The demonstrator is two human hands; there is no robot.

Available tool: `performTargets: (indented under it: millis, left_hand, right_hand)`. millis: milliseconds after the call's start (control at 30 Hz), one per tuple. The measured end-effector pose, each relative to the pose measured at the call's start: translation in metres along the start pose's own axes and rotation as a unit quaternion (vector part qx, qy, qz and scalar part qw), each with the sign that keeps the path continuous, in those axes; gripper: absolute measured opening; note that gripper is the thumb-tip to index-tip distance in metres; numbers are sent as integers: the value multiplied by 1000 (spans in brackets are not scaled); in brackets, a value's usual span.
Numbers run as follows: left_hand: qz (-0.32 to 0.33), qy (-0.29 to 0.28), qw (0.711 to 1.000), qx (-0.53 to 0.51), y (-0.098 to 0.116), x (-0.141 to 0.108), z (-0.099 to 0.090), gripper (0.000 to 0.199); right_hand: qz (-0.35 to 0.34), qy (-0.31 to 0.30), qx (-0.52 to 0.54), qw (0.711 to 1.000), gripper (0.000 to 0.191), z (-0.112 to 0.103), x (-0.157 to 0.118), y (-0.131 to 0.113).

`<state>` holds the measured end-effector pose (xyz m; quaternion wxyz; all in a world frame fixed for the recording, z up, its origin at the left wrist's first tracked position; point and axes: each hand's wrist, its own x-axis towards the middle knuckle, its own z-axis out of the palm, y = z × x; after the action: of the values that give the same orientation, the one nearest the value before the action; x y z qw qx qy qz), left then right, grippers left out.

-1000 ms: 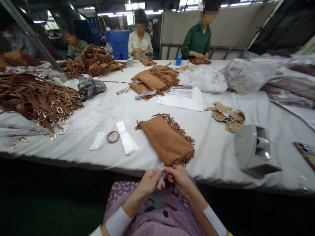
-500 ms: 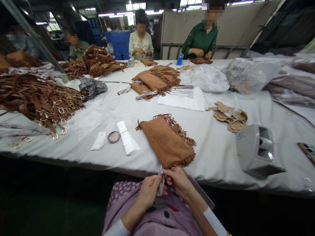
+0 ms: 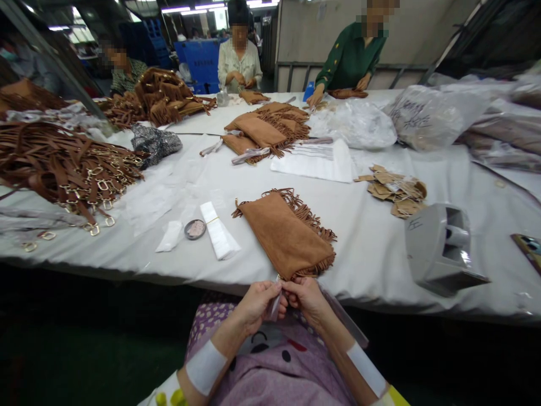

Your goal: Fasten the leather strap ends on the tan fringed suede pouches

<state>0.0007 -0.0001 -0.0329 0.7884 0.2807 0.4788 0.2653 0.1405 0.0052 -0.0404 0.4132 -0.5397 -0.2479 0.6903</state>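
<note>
A brown suede bag with fringe along its edges lies flat at the table's front edge, its near corner pointing at me. Just below that corner, my left hand is closed, thumb and fingers pinching a narrow strap wrapped in clear plastic. My right hand is closed too, its fingertips meeting the left ones at the small metal fitting on the corner. A long wrapped length slants down to the right from behind my right wrist. The fingers cover the exact joint between strap and bag.
Left lie brown straps with gold clasps, a small round tin and a banded white bundle. More fringed bags are stacked ahead. Paper tags and a grey dispenser stand right. Co-workers work across the table.
My hands stay at the bag's corner, with the left hand's fingers now closer to the right's. Across the table, the person in green has reached an arm toward the blue object.
</note>
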Motion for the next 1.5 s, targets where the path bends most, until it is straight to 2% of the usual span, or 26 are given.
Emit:
performTargets:
  millis: [133, 233, 267, 300, 333, 367, 433, 467, 500, 533, 567, 633, 700, 800, 933, 1067, 1200, 1267, 1433, 1500]
  left_hand:
    - [58, 58, 991, 110, -7, 0, 6, 50]
    - [101, 103, 974, 176, -15, 1, 8, 52]
    - [107, 111, 970, 186, -17, 2, 7, 53]
    - [103, 111, 971, 187, -19, 4, 7, 53]
    - [94, 109, 972, 185, -20, 6, 6, 55]
    - [85, 105, 974, 184, -21, 7, 5, 56]
    - [68, 99, 976, 180, -24, 8, 4, 59]
    - [63, 96, 977, 178, -25, 9, 3, 61]
    - [60, 94, 978, 176, -27, 9, 3, 62]
    - [59, 92, 979, 173, -28, 9, 3, 62]
    - [59, 91, 979, 172, -29, 9, 2, 63]
    - [63, 92, 978, 178, -32, 10, 0, 64]
    - [73, 93, 973, 197, -33, 11, -3, 64]
    - [91, 72, 968, 224, -34, 12, -9, 63]
    - [67, 50, 974, 211, -39, 12, -12, 61]
    - [73, 58, 984, 154, -42, 11, -10, 60]
    - [73, 54, 976, 198, -41, 9, -11, 59]
    - [76, 43, 974, 211, -40, 10, -13, 59]
    - [65, 40, 984, 159, -39, 14, -16, 57]
    - [71, 44, 983, 161, -36, 13, -15, 55]
  right_hand:
    - [-9, 9, -11, 1000, 28, 4, -6, 5]
    - [-24, -21, -84, 996, 27, -13, -23, -9]
    - [-45, 0, -114, 992, 27, -27, -30, -18]
    - [-81, 54, -136, 986, 28, -45, -38, -30]
    - [-131, 139, -145, 971, 30, -67, -47, -43]
    - [-196, 260, -142, 935, 32, -93, -57, -58]
    - [-297, 474, -119, 820, 38, -150, -78, -85]
    - [-321, 551, -126, 760, 42, -179, -86, -97]
    - [-321, 604, -146, 715, 45, -206, -93, -106]
    - [-293, 634, -167, 696, 47, -228, -97, -113]
    - [-259, 630, -188, 708, 46, -247, -98, -117]
    - [-225, 604, -202, 737, 44, -268, -95, -122]
    - [-215, 573, -201, 764, 41, -274, -88, -123]
    - [-211, 550, -193, 785, 37, -271, -79, -128]
    - [-219, 552, -175, 785, 37, -273, -83, -133]
    - [-238, 571, -159, 770, 40, -270, -100, -121]
    - [-219, 529, -83, 816, 38, -259, -103, -97]
    - [-205, 519, -62, 827, 38, -257, -98, -87]
    - [-193, 557, -71, 805, 36, -262, -89, -66]
    - [-182, 556, -77, 807, 37, -254, -90, -54]
